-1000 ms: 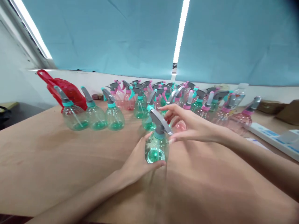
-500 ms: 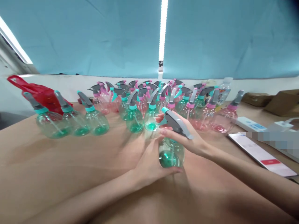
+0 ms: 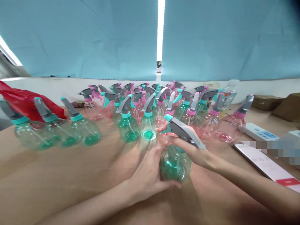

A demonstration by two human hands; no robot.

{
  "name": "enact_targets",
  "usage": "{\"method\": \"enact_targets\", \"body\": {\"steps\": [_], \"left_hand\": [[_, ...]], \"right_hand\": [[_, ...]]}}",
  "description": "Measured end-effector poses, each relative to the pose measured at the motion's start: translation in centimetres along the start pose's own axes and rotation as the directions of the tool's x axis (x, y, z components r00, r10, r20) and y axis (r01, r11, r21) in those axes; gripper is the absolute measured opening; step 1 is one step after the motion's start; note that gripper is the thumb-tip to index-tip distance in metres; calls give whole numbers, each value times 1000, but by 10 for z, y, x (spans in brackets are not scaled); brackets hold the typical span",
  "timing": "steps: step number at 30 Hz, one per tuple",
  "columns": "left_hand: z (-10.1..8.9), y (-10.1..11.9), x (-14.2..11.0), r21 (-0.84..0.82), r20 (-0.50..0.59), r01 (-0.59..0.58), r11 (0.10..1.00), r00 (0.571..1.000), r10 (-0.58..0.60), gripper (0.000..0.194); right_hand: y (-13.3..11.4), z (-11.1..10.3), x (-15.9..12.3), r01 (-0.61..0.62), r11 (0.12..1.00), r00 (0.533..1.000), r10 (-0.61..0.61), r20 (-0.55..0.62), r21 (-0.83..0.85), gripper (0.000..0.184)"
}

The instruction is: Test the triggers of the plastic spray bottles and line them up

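Between my two hands is a clear green spray bottle [image 3: 174,167] with a grey and turquoise trigger head, tilted slightly. My left hand [image 3: 150,170] wraps round the side and lower part of its round body. At the neck and trigger, my right hand [image 3: 187,145] is closed around the spray head, its fingers partly hidden behind the grey top. Just beyond them stand a green spray bottle [image 3: 148,128] and another green spray bottle [image 3: 128,129], both upright.
Several green bottles [image 3: 85,132] stand at the left, before a red plastic bag [image 3: 30,103]. Pink bottles [image 3: 231,126] stand at the right, with more rows behind. A phone [image 3: 264,165], a white power strip [image 3: 261,132] and a brown box [image 3: 287,107] lie farther right.
The view has shifted closer, so the bottles appear larger and more spread out. Both hands keep hold of the same green spray bottle, which sits slightly lower and further right in view.
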State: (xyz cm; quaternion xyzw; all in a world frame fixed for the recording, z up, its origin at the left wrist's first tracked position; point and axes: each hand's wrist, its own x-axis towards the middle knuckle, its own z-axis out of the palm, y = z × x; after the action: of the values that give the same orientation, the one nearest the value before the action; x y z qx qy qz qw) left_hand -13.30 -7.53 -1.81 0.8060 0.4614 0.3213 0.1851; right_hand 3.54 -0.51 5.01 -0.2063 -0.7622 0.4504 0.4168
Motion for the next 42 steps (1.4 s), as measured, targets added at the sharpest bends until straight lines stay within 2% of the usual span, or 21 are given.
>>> {"method": "enact_targets", "body": {"steps": [5,8,12,16,20,32,35,42], "left_hand": [[-12,-8,-5,124,120,-20,992,993,5,92],[-18,-9,-6,188,193,-50,981,981,13,73],[-17,-12,-9,245,197,-51,968,980,1,52],[-13,-16,-13,308,146,-19,951,989,-28,50],[-12,-17,-14,371,156,-21,929,987,-40,51],[-10,-17,-12,393,158,-43,919,987,-21,52],[-11,-16,-12,381,151,-39,924,988,-21,52],[-10,-16,-12,402,155,-45,914,988,-19,52]], "right_hand": [[8,-14,5,4,999,998,-7,-57,-48,16],[10,-19,9,4,998,1000,-6,-31,-61,13],[10,-22,9,-11,996,1000,9,-19,-85,13],[10,-21,8,-28,997,1000,27,-16,-66,15],[10,-21,8,-20,998,1000,20,2,-51,15],[4,-20,9,-58,998,998,58,-4,-32,14],[3,-21,10,-65,996,998,66,11,-61,15],[2,-23,7,7,982,1000,-12,-24,-191,22]]}}
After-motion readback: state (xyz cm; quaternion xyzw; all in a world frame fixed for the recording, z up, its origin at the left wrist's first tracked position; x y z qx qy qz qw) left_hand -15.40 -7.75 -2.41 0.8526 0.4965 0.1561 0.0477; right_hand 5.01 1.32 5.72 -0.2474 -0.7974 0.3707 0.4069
